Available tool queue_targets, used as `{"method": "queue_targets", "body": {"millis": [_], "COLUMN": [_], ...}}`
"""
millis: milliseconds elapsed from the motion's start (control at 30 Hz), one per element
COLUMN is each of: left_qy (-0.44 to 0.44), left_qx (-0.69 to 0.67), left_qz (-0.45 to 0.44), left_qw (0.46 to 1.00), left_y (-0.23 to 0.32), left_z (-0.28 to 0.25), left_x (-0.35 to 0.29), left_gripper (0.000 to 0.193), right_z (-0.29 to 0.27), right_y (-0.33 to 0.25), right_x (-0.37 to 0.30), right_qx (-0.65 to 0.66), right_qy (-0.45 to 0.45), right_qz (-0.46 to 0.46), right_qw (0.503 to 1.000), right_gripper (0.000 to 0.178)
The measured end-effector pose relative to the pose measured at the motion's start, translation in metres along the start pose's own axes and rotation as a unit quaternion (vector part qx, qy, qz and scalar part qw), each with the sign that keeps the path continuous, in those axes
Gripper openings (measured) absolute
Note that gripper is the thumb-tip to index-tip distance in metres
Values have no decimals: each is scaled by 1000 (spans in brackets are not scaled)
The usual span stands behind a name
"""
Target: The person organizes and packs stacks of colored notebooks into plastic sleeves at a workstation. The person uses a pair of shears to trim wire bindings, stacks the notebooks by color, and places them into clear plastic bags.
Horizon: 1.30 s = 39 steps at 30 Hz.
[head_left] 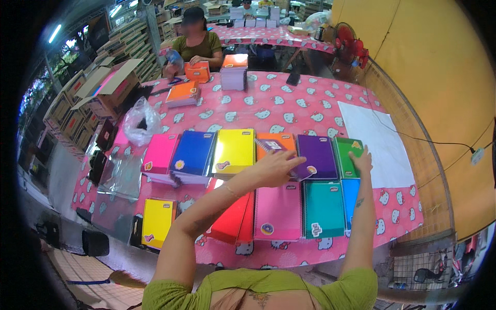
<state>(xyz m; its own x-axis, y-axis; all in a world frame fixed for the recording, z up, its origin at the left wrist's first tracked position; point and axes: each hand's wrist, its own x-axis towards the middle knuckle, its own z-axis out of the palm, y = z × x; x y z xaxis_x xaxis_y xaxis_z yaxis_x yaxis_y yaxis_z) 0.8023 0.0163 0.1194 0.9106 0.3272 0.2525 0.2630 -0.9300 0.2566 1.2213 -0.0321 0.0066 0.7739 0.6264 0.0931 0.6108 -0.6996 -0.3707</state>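
My left hand [281, 168] reaches across the middle of the table, its fingers closed on a tilted purple notebook [270, 145]. That notebook lies aslant over an orange notebook [284, 138] and the edge of a flat purple notebook [316, 150]. To the right, my right hand [362, 159] rests at a green notebook [347, 151], thumb on the cover and fingers spread along its right side. Pink [161, 150], blue [194, 152] and yellow [234, 150] notebooks continue the far row. Nearer me are red [230, 217], pink [278, 206], teal [324, 206] and light-blue [350, 194] ones, the last partly behind my right forearm.
A yellow notebook [157, 219] lies front left, near clear plastic sheets [119, 178] and a plastic bag [140, 124]. White paper [380, 144] covers the right side. Across the table sits a person [199, 44] beside orange notebook stacks [234, 77]. An open carton [111, 95] stands left.
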Motion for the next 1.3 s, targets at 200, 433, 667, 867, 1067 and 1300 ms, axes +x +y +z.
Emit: {"method": "queue_targets", "body": {"millis": [200, 433, 667, 867, 1067, 1300], "left_qy": [-83, 13, 559, 550, 455, 234], "left_qx": [140, 171, -178, -481, -277, 189], "left_qz": [10, 111, -141, -152, -332, -530], "left_qw": [987, 979, 798, 665, 778, 793], "left_y": [-18, -45, -24, -33, -54, -101], "left_z": [73, 87, -78, -193, -116, 32], "left_x": [-37, -55, -60, -284, -424, -506], "left_gripper": [40, 27, 31, 40, 47, 57], "right_z": [-23, -98, -183, -91, 57, 121], "right_y": [28, -45, -98, -197, -312, -304], "right_x": [7, -82, -275, -455, -583, -620], "right_qx": [-13, 349, 725, 701, 683, 463], "right_qy": [120, 239, 150, -52, -284, -238], "right_qz": [37, -167, -111, -33, -44, -296], "right_qw": [992, 891, 663, 711, 672, 801], "right_gripper": [87, 40, 49, 52, 43, 53]}}
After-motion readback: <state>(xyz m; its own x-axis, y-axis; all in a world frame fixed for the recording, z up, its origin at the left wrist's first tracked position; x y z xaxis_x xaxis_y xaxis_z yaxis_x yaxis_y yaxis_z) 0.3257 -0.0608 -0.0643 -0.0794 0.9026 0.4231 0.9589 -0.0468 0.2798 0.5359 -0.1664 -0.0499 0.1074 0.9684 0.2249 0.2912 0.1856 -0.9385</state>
